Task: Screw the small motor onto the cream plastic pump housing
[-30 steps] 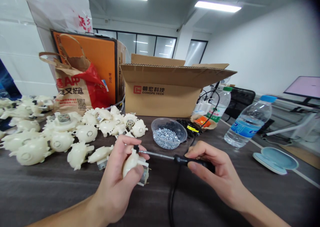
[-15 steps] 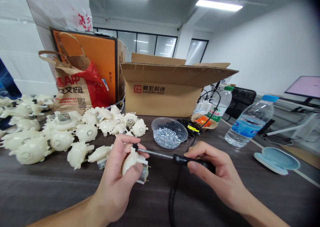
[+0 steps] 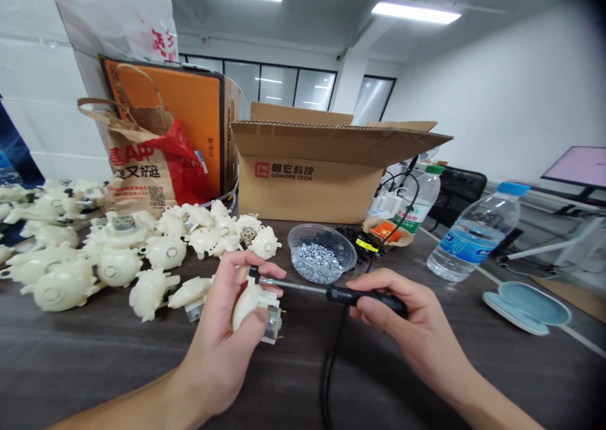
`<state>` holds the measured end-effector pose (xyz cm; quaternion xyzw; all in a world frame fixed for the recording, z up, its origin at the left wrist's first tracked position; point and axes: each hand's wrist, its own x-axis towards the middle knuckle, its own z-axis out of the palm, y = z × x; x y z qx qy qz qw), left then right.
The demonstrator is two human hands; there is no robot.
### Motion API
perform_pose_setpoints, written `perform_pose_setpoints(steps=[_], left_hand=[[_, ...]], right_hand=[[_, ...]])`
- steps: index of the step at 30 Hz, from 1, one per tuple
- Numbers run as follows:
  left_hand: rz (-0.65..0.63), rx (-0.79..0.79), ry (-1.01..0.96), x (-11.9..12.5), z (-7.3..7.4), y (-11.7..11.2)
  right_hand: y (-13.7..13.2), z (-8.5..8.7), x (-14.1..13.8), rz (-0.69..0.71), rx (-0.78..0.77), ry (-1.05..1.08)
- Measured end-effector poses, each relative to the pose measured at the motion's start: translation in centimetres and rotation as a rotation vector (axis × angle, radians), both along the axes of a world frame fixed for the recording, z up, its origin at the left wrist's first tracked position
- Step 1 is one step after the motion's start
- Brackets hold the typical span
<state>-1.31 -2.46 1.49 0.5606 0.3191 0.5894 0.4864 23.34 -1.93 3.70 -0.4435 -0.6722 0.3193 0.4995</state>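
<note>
- Left hand (image 3: 221,354) grasps the housing (image 3: 243,305) between thumb and fingers, black cap (image 3: 254,273) by the index finger.
- Right hand (image 3: 419,326) grips the screwdriver (image 3: 364,298), its tip at the cap.
- Bowl (image 3: 351,259) lies beyond both hands' fingers.

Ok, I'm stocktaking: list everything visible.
Motor housings: many, cream, left
Held housing: one, cream, centre
Screwdriver: one, black/silver, centre
Tub: one, clear, centre
Screws: many, silver, in tub
Parts: many, black, centre
Cartons: two, brown/orange, back
Paper bag: one, brown, left
Plastic bag: one, white, left
Bottles: two, clear, right
Case: one, blue, right
Cabling: uncounted, black, centre
Chair: one, black, right
Monitor: one, pinkish, right
Table: one, dark, below
Left grip: one, on housing
Right grip: one, on screwdriver
</note>
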Motion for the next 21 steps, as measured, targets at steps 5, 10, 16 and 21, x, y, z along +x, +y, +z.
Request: perform_pose_setpoints(steps=[5,10,16,21], left_hand=[[0.005,0.013,0.023,-0.06,0.02,0.11],[0.006,0.037,0.048,-0.04,-0.04,0.31],[0.029,0.032,0.014,0.08,-0.26,0.15],[0.052,0.069,0.029,0.02,-0.33,0.02]], right_hand=[[-0.14,-0.07,0.2,-0.011,-0.003,-0.014],[-0.02,-0.17,0.22,-0.012,-0.017,0.012],[-0.17,0.39,-0.34,-0.111,-0.085,0.045],[-0.09,0.06,-0.52,-0.08,-0.164,0.101]])
